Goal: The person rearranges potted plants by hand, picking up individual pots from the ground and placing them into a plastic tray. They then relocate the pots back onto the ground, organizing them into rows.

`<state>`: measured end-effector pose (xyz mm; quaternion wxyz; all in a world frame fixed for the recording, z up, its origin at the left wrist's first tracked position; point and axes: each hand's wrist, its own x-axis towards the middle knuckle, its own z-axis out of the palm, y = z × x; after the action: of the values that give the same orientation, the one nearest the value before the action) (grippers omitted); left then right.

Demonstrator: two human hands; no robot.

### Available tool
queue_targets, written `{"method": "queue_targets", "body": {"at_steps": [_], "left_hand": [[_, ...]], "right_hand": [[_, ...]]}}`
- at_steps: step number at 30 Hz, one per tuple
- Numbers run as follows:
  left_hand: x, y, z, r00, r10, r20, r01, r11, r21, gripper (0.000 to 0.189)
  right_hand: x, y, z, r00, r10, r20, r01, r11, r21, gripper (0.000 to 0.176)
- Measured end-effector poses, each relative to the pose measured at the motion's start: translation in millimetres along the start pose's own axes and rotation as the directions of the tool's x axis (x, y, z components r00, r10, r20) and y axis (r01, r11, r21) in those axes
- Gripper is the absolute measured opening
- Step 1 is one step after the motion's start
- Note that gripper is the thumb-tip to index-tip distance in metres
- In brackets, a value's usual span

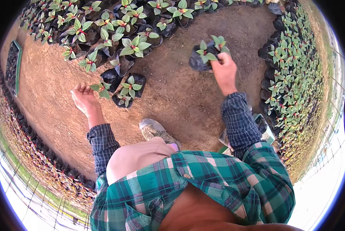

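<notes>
My right hand is closed on potted seedlings in black plastic bags, held above the bare soil. Two leafy tops show there, one partly behind my fingers. To the left, my left hand has its fingers loosely bent and apart from the thumb, with nothing visible in it. Just beside its fingertips are the green leaves of a bagged seedling. A small group of black-bagged seedlings stands on the ground to the right of that hand, some of the bags leaning.
Dense rows of bagged seedlings fill the far side. Another bed of seedlings runs along the right, and a further bed lies at left. A green-edged crate sits at far left. My shoe rests on the brown soil.
</notes>
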<state>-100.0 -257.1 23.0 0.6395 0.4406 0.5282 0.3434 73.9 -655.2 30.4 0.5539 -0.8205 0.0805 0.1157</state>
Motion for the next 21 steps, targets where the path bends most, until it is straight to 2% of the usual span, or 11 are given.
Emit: {"method": "queue_targets", "body": {"at_steps": [5, 7, 9, 11, 13, 14, 16, 17, 19, 20, 21], "left_hand": [[-3.2, -5.4, 3.8, 1.0, -0.025, -0.014, 0.026, 0.999, 0.036, 0.034], [-6.2, -0.6, 6.6, 1.0, -0.02, -0.014, 0.021, 0.998, 0.054, 0.03], [-2.0, -0.5, -1.8, 1.0, 0.009, -0.026, -0.007, 0.997, 0.072, 0.03], [1.3, 1.0, -16.9, 1.0, 0.015, -0.008, -0.014, 0.997, 0.071, 0.031], [0.3, 4.5, -23.0, 0.999, 0.013, -0.05, -0.005, 0.986, 0.164, 0.032], [0.3, 2.3, -27.7, 0.999, 0.007, -0.044, 0.0, 0.987, 0.159, 0.032], [2.0, -5.8, -35.2, 0.995, -0.004, -0.099, 0.02, 0.987, 0.161, 0.035], [4.5, -11.9, -39.5, 0.995, -0.005, -0.097, 0.021, 0.987, 0.158, 0.035], [8.8, -26.6, -48.2, 0.99, -0.057, -0.127, 0.082, 0.977, 0.199, 0.037], [5.2, -30.7, -47.9, 0.991, -0.052, -0.127, 0.076, 0.977, 0.199, 0.037], [-0.5, -33.0, -45.5, 0.992, -0.06, -0.107, 0.08, 0.977, 0.198, 0.039]], "right_hand": [[-36.6, -5.0, 100.9, 0.925, -0.38, -0.012, 0.378, 0.922, -0.081, 0.017], [-43.8, 16.1, 116.0, 0.879, -0.469, 0.086, 0.476, 0.868, -0.138, 0.014], [-50.1, 17.8, 106.4, 0.888, -0.403, 0.222, 0.431, 0.897, -0.096, 0.017], [-43.7, 12.5, 71.5, 0.902, -0.404, 0.151, 0.42, 0.903, -0.088, 0.017], [1.8, 27.4, -5.3, 0.921, -0.305, -0.243, 0.257, 0.943, -0.21, 0.019], [28.9, 60.8, -37.5, 0.879, -0.235, -0.415, 0.166, 0.966, -0.197, 0.021], [59.7, 61.7, -111.4, 0.71, -0.334, -0.62, -0.034, 0.863, -0.504, 0.025], [72.2, 65.5, -143.5, 0.68, -0.332, -0.654, -0.126, 0.825, -0.551, 0.029], [88.4, 75.2, -184.8, 0.609, -0.597, -0.523, -0.043, 0.633, -0.773, 0.03], [94.2, 82.2, -200.7, 0.609, -0.595, -0.525, -0.041, 0.637, -0.769, 0.03], [99.5, 89.8, -212.3, 0.75, -0.517, -0.414, -0.041, 0.587, -0.808, 0.031]]}}
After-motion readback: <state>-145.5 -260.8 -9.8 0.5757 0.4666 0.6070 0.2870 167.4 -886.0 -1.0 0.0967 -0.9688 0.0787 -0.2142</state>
